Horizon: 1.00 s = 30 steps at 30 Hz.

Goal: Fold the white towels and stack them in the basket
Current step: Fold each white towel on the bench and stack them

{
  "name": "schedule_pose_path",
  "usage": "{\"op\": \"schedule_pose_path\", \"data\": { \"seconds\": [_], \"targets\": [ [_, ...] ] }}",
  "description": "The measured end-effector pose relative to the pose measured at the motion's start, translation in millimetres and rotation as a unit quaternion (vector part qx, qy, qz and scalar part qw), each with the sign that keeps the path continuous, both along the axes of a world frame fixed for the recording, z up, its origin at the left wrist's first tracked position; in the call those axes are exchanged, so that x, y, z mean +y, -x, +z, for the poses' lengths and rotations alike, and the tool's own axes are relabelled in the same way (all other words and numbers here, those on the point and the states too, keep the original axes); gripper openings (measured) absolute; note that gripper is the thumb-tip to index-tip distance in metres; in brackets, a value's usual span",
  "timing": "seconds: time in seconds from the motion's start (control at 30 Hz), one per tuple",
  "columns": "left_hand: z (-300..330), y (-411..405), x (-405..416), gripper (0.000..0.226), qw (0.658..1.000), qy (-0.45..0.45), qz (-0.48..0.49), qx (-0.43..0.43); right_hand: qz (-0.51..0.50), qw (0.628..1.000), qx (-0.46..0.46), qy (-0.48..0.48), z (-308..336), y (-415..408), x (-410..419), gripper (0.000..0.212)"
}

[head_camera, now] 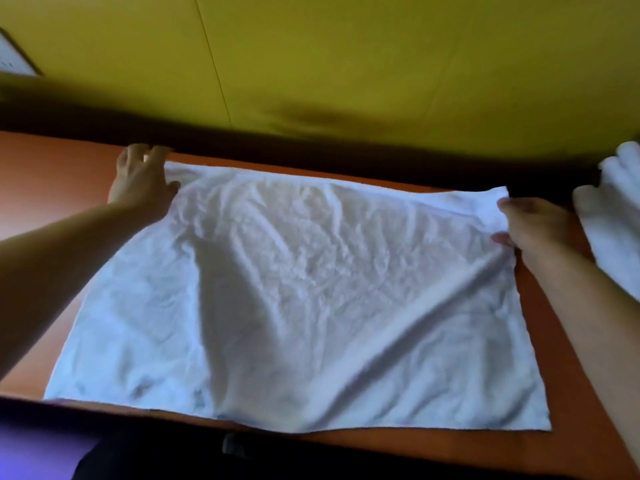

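Observation:
A white towel (pixel 298 292) lies spread out and wrinkled on the orange table (pixel 52 174), reaching from the far edge almost to the near edge. My left hand (pixel 142 178) holds its far left corner, thumb on the cloth. My right hand (pixel 533 223) pinches the far right corner, fingers curled over the towel's edge, and a crease runs diagonally from that grip toward the near side. No basket is in view.
More white towel cloth (pixel 609 216) lies bunched at the table's right edge, just beyond my right hand. A dark gap and a yellow wall (pixel 346 57) run behind the table. The table's near edge (pixel 415 445) is close to my body.

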<state>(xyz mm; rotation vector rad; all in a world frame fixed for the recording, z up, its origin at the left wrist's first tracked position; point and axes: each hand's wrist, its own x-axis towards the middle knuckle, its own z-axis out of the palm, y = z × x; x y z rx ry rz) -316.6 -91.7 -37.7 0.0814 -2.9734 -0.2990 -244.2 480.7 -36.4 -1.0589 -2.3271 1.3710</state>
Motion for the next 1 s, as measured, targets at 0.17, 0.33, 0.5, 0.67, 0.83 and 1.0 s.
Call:
{"op": "schedule_pose_path", "data": {
  "seconds": [0.17,0.33,0.5,0.67,0.83,1.0],
  "targets": [
    [-0.1,-51.5,51.9,0.043,0.997,0.025,-0.063,0.023,0.087,0.99,-0.049,-0.099,-10.4,-9.6,0.9,0.032],
    [-2.3,-141.7,160.2,0.032,0.976,-0.03,-0.214,0.025,0.147,0.981,-0.07,-0.108,-6.3,-9.9,3.0,0.019],
    [-16.4,-217.3,260.2,0.026,0.944,-0.08,-0.319,0.037,0.146,0.985,-0.069,-0.065,-2.6,-20.8,7.2,0.041],
    [-23.4,-261.1,327.6,0.024,0.925,-0.081,-0.371,0.03,0.15,0.986,-0.055,-0.044,-4.5,-25.4,12.0,0.042],
    [-26.8,-290.2,368.9,0.038,0.903,-0.066,-0.424,-0.031,0.155,0.986,-0.05,-0.041,-7.3,-26.2,17.7,0.042],
    [-35.8,-299.0,377.5,0.029,0.908,-0.06,-0.413,-0.033,0.173,0.982,-0.025,-0.067,-18.0,-34.4,21.8,0.04]
  ]
}}
